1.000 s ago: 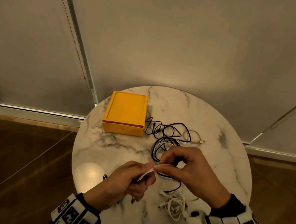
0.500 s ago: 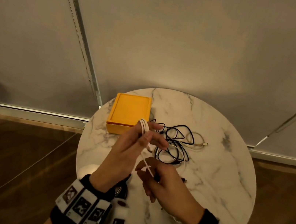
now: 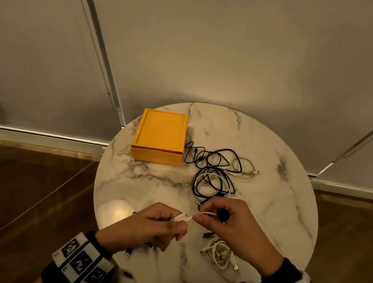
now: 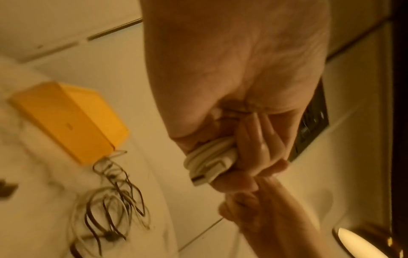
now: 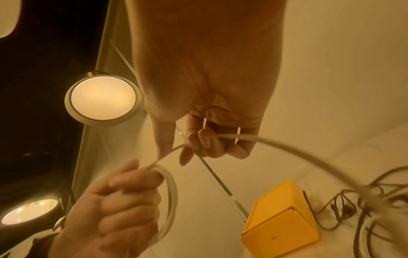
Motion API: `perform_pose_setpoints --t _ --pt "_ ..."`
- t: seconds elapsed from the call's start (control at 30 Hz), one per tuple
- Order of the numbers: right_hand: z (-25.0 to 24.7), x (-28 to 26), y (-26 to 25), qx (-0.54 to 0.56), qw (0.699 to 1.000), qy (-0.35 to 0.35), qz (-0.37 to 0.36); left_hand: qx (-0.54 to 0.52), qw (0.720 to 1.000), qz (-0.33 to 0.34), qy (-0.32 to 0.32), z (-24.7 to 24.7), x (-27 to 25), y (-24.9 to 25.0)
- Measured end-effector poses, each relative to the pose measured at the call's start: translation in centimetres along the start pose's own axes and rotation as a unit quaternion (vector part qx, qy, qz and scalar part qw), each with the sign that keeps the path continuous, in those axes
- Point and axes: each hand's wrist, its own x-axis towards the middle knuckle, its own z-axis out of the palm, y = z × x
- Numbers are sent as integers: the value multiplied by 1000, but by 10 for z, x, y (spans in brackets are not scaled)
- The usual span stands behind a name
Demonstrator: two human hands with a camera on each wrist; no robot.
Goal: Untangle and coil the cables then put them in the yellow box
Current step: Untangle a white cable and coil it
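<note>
Round marble table (image 3: 146, 179), white with grey veins, seen from above. Behind it pale roller blinds (image 3: 242, 52) fill the whole back wall, split by slanted metal rails (image 3: 98, 41) left and right (bead chain runs beside the left one). A light sill or baseboard strip (image 3: 36, 134) lies along the foot of the blinds. Floor (image 3: 16, 188) is dark brown wood planks on both sides of the table. Warm, dim light; a round glowing lamp (image 5: 102, 99) shows in the right wrist view, and its bright glare sits near the tabletop's front-left edge.
</note>
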Motion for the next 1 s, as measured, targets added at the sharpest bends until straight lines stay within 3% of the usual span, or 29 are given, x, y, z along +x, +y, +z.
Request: perform_pose_setpoints --t 0.1,0.23,0.33,0.4,0.47,0.53,0.6,0.77,1.0 --pt "13 2 3 87 996 27 7 -160 986 34 34 12 4 -3" --pt "42 1 4 147 988 44 18 -336 933 106 66 26 12 -5" --pt "60 -3 8 159 987 13 35 -411 894 133 117 28 16 0" --pt "66 -7 6 167 984 -16 56 -409 891 136 145 28 19 2" --pt "70 -10 0 167 982 -54 72 -317 916 141 202 27 22 0" --pt "72 -13 -5 178 975 -101 89 -149 943 143 261 23 23 -4" --pt "67 -14 -8 146 976 -122 103 30 951 142 274 21 23 -7" --pt "43 -14 -10 -37 989 -127 65 263 921 139 251 20 16 -22" --pt "32 -11 -11 -114 992 -28 -42 353 889 147 251 24 11 -31"
